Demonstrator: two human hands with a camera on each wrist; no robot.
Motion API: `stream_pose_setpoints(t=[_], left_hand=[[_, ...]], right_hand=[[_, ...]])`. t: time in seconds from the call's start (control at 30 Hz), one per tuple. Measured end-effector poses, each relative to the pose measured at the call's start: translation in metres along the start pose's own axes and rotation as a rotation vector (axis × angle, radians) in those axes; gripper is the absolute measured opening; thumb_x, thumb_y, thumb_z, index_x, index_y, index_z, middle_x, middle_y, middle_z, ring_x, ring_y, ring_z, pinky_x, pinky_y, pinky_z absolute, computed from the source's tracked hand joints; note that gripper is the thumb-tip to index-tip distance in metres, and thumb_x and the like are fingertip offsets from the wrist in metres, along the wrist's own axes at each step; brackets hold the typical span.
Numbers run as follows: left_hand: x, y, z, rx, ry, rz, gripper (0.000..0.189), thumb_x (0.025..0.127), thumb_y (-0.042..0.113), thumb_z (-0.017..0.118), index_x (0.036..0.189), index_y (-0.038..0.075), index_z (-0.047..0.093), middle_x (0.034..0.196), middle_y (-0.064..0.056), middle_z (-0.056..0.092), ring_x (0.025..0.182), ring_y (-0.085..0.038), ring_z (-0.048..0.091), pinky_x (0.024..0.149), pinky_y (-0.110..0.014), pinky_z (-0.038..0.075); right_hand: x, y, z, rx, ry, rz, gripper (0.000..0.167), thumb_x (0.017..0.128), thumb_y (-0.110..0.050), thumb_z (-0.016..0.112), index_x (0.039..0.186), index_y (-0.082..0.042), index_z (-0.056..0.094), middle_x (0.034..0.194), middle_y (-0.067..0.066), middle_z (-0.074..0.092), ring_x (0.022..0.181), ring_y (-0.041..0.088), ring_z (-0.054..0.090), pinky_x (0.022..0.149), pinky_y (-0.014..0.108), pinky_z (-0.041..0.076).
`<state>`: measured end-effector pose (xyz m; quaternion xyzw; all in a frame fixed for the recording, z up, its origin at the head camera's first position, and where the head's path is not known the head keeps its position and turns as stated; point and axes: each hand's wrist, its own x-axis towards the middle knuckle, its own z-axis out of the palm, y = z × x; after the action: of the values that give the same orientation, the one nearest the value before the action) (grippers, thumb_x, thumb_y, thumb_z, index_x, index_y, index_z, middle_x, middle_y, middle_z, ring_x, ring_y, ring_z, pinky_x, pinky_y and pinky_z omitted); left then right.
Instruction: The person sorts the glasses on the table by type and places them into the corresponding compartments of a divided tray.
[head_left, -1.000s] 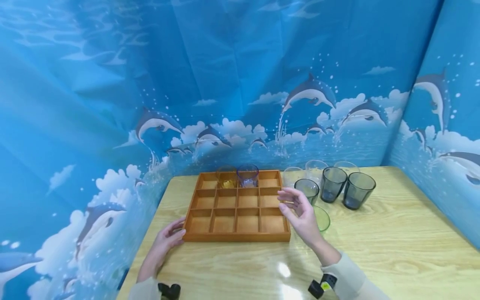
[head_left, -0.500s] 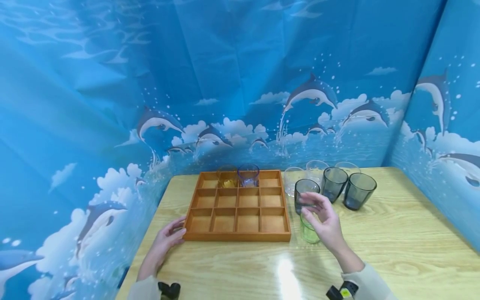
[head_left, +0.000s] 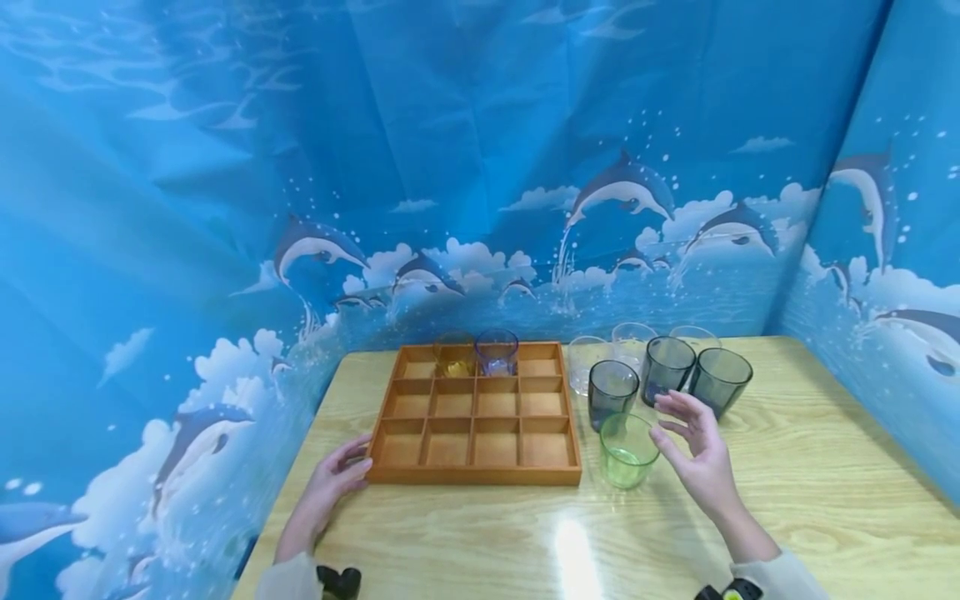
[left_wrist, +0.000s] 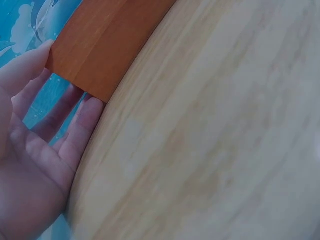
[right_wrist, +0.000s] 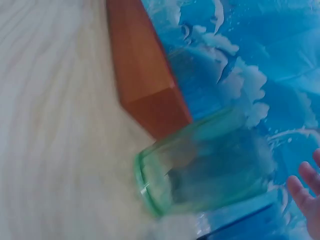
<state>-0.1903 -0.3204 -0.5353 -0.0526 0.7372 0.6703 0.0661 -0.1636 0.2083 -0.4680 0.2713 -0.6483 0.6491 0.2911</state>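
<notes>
My left hand (head_left: 330,487) rests against the front left corner of a wooden compartment tray (head_left: 474,476), its fingertips touching the side wall in the left wrist view. In the tray's back row stand a yellow glass (head_left: 454,367) and a blue-purple glass (head_left: 497,365). To the right of the tray, a green glass (head_left: 627,467) stands upright on the table. My right hand (head_left: 701,458) hovers just right of the green glass with fingers loosely bent, holding nothing. A gap separates hand and green glass (right_wrist: 200,167) in the right wrist view.
Behind the green glass stand several dark grey glasses (head_left: 612,396) and clear glasses (head_left: 587,367), close together right of the tray. A dolphin-printed curtain (head_left: 480,167) borders the wooden table (head_left: 480,542) at the back and sides.
My right hand has moved right from beside the tray, past the green glass, which now shows fully. My left hand and the tray stay where they were.
</notes>
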Motion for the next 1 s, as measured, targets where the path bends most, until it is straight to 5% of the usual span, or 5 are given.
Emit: stream_pose_setpoints(t=[0.2,0.53,0.67,0.87,1.0], left_hand=[[0.001,0.000,0.000,0.014,0.030,-0.028,0.058,0.084,0.025,0.068,0.137,0.012,0.046,0.132,-0.015,0.044,0.112,-0.026,0.048,0.086,-0.040,0.050],[0.001,-0.002,0.000,-0.014,0.022,-0.003,0.057,0.085,0.019,0.067,0.136,0.008,0.045,0.131,-0.017,0.045,0.107,-0.023,0.052,0.084,-0.040,0.050],[0.001,-0.003,-0.001,-0.013,0.028,-0.015,0.057,0.085,0.020,0.067,0.137,0.009,0.045,0.131,-0.017,0.045,0.108,-0.023,0.051,0.084,-0.040,0.050],[0.001,-0.003,-0.001,-0.016,0.030,-0.015,0.058,0.085,0.020,0.067,0.137,0.009,0.045,0.131,-0.017,0.045,0.107,-0.023,0.052,0.084,-0.040,0.050],[0.001,-0.003,0.000,-0.023,0.015,-0.003,0.058,0.085,0.019,0.067,0.137,0.008,0.044,0.132,-0.017,0.044,0.108,-0.023,0.051,0.084,-0.040,0.050]], right_hand=[[-0.016,0.006,-0.009,-0.203,-0.025,0.135,0.063,0.073,0.024,0.060,0.130,0.014,0.035,0.127,0.009,0.050,0.113,0.013,0.049,0.090,0.017,0.044],[-0.032,0.018,-0.011,-0.235,-0.072,0.286,0.067,0.076,0.014,0.065,0.135,0.006,0.035,0.130,-0.007,0.045,0.115,0.010,0.048,0.089,0.016,0.043],[-0.036,0.025,-0.013,-0.238,-0.102,0.323,0.070,0.077,0.011,0.067,0.138,0.005,0.031,0.133,-0.002,0.042,0.116,0.009,0.046,0.090,0.015,0.042],[-0.042,0.030,-0.016,-0.260,-0.137,0.364,0.076,0.076,0.006,0.071,0.140,0.002,0.029,0.136,0.025,0.037,0.115,0.007,0.045,0.089,0.013,0.040],[-0.045,0.031,-0.016,-0.276,-0.139,0.401,0.078,0.076,0.002,0.072,0.141,-0.003,0.030,0.137,0.028,0.035,0.114,0.002,0.044,0.089,0.013,0.040]])
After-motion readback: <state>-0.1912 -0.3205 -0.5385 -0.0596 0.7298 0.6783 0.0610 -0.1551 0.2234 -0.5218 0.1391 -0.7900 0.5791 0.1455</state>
